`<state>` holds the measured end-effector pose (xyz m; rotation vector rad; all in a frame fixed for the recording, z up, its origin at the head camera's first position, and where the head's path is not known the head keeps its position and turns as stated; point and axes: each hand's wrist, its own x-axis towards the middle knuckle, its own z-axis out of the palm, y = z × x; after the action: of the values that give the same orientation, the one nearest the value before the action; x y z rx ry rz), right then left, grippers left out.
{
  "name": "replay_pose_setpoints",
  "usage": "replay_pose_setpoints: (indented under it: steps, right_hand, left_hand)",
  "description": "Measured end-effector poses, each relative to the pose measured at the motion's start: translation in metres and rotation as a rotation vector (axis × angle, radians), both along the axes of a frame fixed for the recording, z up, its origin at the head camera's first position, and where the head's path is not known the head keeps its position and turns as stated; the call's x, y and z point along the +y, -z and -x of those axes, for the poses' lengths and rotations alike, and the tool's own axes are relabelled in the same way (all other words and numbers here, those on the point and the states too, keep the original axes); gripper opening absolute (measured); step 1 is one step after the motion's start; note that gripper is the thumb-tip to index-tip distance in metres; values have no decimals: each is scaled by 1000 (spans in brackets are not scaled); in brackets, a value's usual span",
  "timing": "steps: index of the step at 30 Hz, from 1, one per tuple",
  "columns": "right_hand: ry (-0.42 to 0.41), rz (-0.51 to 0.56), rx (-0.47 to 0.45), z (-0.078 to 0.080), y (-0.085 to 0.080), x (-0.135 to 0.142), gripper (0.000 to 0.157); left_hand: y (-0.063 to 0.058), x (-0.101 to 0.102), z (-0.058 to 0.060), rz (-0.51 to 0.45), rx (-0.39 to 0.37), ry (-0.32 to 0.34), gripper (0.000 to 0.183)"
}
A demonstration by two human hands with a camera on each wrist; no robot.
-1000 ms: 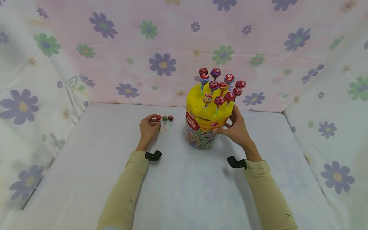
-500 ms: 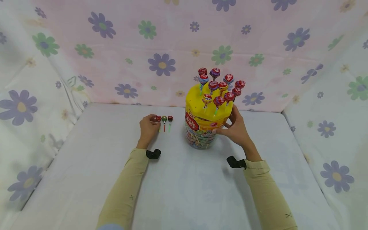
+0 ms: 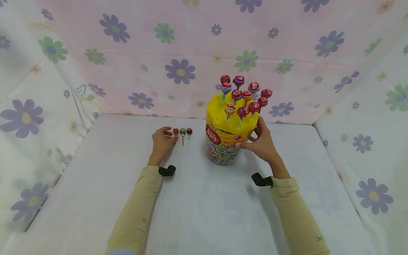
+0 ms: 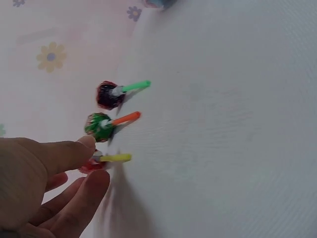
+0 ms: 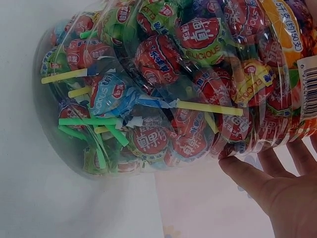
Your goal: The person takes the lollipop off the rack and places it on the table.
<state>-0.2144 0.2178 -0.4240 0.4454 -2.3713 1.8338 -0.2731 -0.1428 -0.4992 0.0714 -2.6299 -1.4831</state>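
Observation:
Three wrapped lollipops lie in a row on the white tabletop, left of centre: a red one (image 3: pixel 175 131) with a yellow stick, a green one (image 3: pixel 182 131) with an orange stick and a dark red one (image 3: pixel 189 131) with a green stick. My left hand (image 3: pixel 163 143) is at the red lollipop; in the left wrist view the thumb and fingers stand apart about its head. A large clear jar (image 3: pixel 223 152) with a yellow lid stands right of the row, full of lollipops. My right hand (image 3: pixel 262 141) grips its right side, thumb in front, fingers partly hidden behind.
Several lollipops (image 3: pixel 247 95) stand upright in the yellow lid (image 3: pixel 220 111). A flowered cloth (image 3: pixel 137 63) rises behind the white table (image 3: pixel 204 212) and along both sides. Black wrist cameras (image 3: pixel 167 171) sit at the sleeve cuffs.
My left hand has shifted slightly left, its fingers spreading from the red lollipop, which shows more fully now. My right hand and the jar keep their places.

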Motion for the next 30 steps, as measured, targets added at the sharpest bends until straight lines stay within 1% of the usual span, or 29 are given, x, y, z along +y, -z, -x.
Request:
replay_pose_setpoints:
  steps: [4, 9, 11, 15, 18, 21, 26, 28, 30]
  right_hand:
    - [-5, 1, 2, 0, 0, 0, 98]
    - [-6, 2, 5, -1, -1, -1, 98]
    - [-5, 4, 4, -1, -1, -1, 98]
    - [-4, 2, 1, -1, 0, -2, 98]
    - [-1, 0, -4, -1, 0, -2, 98]
    - [2, 2, -10, -1, 1, -2, 98]
    - [-2, 1, -11, 0, 1, -2, 98]
    - [-2, -2, -8, 0, 1, -2, 98]
    - [-2, -2, -7, 0, 2, 0, 98]
  left_hand:
    - [-7, -7, -2, -45, 24, 48, 49]
    - [-19, -12, -5, -122, 52, 108, 48]
    - [-26, -11, -9, -130, 56, 132, 47]
    - [-44, -6, -17, -95, 94, 187, 43]
    - [-58, 0, -22, -82, 150, 236, 40]
    - [-73, 10, -28, -104, 200, 285, 38]
    - [-98, 32, -41, -219, 281, 360, 36]
    - [-107, 42, -47, -293, 320, 386, 38]
    - [-114, 52, -52, -356, 365, 399, 40]
